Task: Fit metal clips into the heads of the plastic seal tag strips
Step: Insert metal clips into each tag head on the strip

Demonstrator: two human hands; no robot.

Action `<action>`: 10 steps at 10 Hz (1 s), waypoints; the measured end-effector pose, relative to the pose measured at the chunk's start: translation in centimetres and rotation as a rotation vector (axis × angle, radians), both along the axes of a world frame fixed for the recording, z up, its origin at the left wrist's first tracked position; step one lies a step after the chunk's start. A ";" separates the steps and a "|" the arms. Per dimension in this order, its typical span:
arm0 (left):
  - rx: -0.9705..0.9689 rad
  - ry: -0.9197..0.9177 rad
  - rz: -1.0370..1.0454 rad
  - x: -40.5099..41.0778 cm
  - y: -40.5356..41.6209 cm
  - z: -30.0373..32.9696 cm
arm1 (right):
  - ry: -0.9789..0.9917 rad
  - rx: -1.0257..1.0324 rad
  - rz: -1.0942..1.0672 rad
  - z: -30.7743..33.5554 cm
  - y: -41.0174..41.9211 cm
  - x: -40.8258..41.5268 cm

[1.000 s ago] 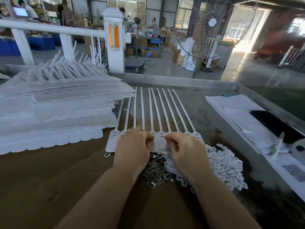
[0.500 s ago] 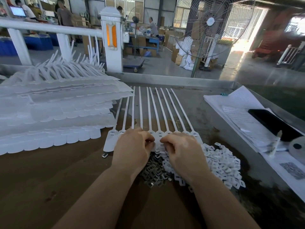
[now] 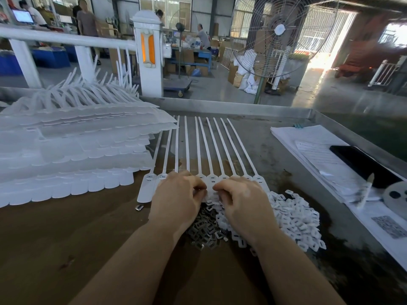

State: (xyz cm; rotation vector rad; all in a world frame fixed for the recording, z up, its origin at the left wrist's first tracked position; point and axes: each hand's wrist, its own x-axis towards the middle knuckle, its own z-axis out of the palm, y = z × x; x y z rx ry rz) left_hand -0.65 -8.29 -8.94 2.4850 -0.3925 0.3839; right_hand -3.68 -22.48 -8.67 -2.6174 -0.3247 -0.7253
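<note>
Bare brown tabletop [image 3: 66, 249] lies open along the near edge at the left. A tall stack of strips [image 3: 72, 150] blocks the left side. White caps [image 3: 295, 219] and metal clips [image 3: 204, 230] crowd the middle; papers [image 3: 319, 155] and a phone [image 3: 363, 164] line the right edge.

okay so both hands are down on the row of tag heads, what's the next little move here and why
Probably press the piece pinched between the left hand and right hand into the middle tag head. Both sets of fingertips meet just below that head, though what they hold is hidden. The two leftmost heads already show something in their slots, and the metal clips lie right under the wrists for the next one.
</note>
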 end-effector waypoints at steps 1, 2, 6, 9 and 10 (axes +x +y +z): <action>-0.006 -0.009 -0.004 0.0 0.0 0.0 | 0.008 -0.001 -0.001 0.0 0.0 -0.1; -0.012 -0.011 -0.005 -0.1 0.1 -0.1 | 0.008 -0.006 0.000 0.0 0.0 -0.1; 0.008 -0.018 -0.004 0.0 0.1 -0.2 | -0.004 -0.010 -0.003 -0.1 0.0 0.0; 0.004 -0.019 -0.013 0.2 0.1 -0.2 | -0.022 -0.003 0.001 -0.1 0.2 0.0; 0.008 -0.021 -0.011 0.1 0.2 -0.3 | -0.009 -0.003 0.004 -0.1 0.2 0.0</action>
